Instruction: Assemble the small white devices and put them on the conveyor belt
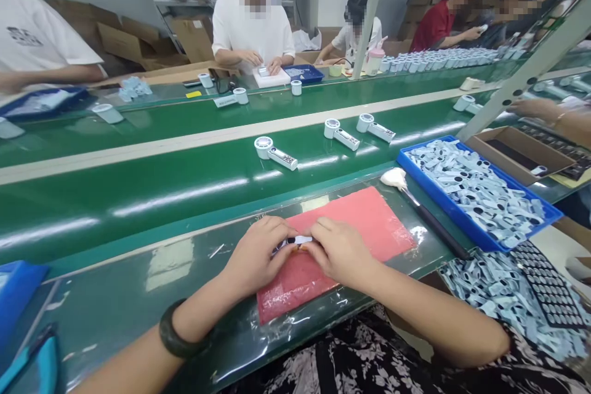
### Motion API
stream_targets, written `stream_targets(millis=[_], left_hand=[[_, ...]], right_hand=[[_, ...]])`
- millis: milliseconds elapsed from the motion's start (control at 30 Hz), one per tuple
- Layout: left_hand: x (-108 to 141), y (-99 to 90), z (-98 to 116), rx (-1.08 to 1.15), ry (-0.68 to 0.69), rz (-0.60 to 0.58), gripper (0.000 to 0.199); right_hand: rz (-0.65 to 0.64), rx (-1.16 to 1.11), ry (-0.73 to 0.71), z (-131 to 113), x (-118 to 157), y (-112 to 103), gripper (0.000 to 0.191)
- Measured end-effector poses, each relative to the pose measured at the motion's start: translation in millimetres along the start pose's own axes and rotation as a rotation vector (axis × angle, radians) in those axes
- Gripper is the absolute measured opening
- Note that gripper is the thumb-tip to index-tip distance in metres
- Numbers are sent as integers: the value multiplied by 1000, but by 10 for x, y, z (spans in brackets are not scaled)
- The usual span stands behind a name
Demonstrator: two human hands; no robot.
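Note:
Above a red mat [364, 228], my left hand [258, 252] and my right hand [339, 249] meet, thumbs and fingers closed on one small pale plastic part [302, 239]. A dark spot shows near its left end, beside my left fingertips. Much of the part is hidden behind my fingers. It resembles the pale blue plastic pieces [480, 191] heaped in the tray on the right. Right of the mat lies a black-handled tool [434, 221] with a white wrapped head.
A blue tray [549, 217] stands at right, beside a cardboard box [521, 154]. White handheld devices [281, 157] lie on the green conveyor [184, 178]. Teal-handled pliers [46, 357] are at lower left. Several people work across the belt; another person's hand [538, 111] is at far right.

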State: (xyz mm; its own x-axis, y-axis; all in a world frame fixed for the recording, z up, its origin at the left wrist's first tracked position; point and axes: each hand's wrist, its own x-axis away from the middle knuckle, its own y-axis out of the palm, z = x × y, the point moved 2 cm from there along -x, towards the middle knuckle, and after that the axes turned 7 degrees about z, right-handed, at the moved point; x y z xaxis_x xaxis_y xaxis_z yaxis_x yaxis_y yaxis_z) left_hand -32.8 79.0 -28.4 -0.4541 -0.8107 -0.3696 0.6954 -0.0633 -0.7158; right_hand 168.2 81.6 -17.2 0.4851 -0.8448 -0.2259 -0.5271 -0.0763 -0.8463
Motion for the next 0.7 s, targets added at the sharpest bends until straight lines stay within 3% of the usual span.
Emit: stream_targets(millis=[167, 233, 300, 367, 433, 500, 700], left_hand=[[-2, 28, 18, -40, -10, 63, 13], [1, 15, 28, -55, -12, 66, 12], [20, -10, 73, -79, 27, 63, 11], [63, -21, 147, -119, 83, 51, 8], [122, 1, 224, -177, 108, 35, 12], [181, 56, 279, -231, 106, 18, 23], [224, 163, 293, -300, 100, 34, 20]], right_hand=[[122, -323, 67, 107, 43, 89, 17], [107, -428, 121, 164, 69, 140, 11], [32, -490, 175, 207, 91, 148, 23], [-104, -445, 201, 217, 107, 109, 51], [-252, -342, 153, 184, 124, 49, 63], [-326, -237, 83, 128, 140, 8, 51], [-225, -106, 11, 63, 184, 65, 38]])
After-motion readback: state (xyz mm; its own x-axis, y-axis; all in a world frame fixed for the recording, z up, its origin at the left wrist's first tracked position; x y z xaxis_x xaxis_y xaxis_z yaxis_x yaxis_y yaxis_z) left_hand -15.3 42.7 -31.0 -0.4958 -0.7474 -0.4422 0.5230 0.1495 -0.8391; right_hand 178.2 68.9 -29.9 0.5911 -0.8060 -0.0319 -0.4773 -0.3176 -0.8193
